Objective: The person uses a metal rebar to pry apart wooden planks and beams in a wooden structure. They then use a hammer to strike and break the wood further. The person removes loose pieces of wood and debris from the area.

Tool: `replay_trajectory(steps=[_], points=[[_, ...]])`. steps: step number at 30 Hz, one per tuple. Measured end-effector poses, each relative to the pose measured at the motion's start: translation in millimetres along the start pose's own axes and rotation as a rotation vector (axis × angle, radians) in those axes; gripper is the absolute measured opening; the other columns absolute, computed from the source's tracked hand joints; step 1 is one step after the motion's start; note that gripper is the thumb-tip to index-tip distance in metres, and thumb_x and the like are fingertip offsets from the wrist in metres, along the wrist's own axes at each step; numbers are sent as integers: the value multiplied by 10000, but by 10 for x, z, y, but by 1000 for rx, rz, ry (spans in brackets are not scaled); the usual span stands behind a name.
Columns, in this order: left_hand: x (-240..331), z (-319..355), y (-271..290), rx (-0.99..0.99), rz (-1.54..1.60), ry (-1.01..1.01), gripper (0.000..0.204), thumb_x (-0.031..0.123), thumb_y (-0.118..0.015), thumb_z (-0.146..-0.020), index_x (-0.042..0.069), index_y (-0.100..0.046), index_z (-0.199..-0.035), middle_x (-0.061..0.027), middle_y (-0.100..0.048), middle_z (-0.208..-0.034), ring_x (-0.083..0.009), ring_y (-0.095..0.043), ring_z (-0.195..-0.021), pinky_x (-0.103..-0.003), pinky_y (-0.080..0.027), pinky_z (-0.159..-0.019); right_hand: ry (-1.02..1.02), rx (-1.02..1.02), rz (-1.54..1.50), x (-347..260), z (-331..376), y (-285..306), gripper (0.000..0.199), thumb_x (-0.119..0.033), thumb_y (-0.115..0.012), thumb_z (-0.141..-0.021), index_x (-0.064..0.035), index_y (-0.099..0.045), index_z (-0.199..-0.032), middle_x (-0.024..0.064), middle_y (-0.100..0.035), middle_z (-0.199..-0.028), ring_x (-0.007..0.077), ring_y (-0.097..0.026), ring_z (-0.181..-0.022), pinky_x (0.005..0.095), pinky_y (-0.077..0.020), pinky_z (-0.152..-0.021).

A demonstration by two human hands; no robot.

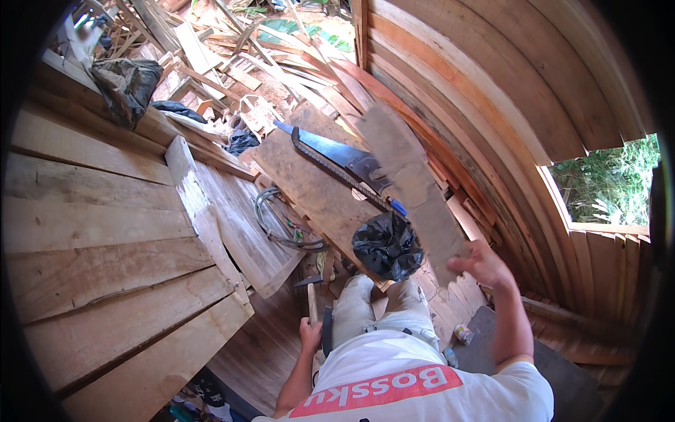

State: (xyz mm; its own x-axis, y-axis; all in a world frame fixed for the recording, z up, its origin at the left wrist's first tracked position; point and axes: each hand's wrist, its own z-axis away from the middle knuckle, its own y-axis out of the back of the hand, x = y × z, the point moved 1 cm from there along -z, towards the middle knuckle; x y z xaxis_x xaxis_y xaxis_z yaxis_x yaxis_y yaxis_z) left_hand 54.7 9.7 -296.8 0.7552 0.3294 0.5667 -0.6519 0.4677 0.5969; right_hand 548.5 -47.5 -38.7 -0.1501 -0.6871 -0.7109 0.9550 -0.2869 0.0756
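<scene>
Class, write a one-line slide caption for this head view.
Right hand lifts a weathered grey wooden board above a blue-handled handsaw; left hand grips a wooden-handled hammer.

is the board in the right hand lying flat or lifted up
Lifted up. The right hand grips the board by its lower end, and it slants up over the saw and black bag, blurred.

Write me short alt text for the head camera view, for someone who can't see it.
Seen from above, a person's right hand lifts a weathered board while the left hand holds a hammer. A handsaw and black bag lie below.
</scene>
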Motion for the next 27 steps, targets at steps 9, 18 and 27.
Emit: replay_trajectory(steps=[9,18,27], points=[[375,522,57,-4,102,301,212,86,-598,-770,32,-460,-922,-68,-525,-621,-142,-507,-439,-308,-427,-366,60,52,204,260,-1822,1550,229,-199,-629,-805,19,-648,-736,65,-606,-667,142,-584,-601,315,-519,-627],[645,1120,-61,6,132,397,228,77,-587,-806,22,-459,-987,-69,-522,-608,-149,-512,-436,-311,-412,-354,71,481,1120,561,-2590,1477,495,-296,-577,-799,-74,-518,-1238,183,-584,-1188,308,-591,-1093,531,-449,-898],[510,1295,-441,-16,95,371,179,89,-601,-805,21,-488,-926,-62,-515,-600,-153,-510,-445,-321,-417,-358,88,143,707,2498,-1128,770,584,-289,-654,-777,-60,-484,-1287,239,-536,-1255,372,-520,-1165,429,-421,-983]])
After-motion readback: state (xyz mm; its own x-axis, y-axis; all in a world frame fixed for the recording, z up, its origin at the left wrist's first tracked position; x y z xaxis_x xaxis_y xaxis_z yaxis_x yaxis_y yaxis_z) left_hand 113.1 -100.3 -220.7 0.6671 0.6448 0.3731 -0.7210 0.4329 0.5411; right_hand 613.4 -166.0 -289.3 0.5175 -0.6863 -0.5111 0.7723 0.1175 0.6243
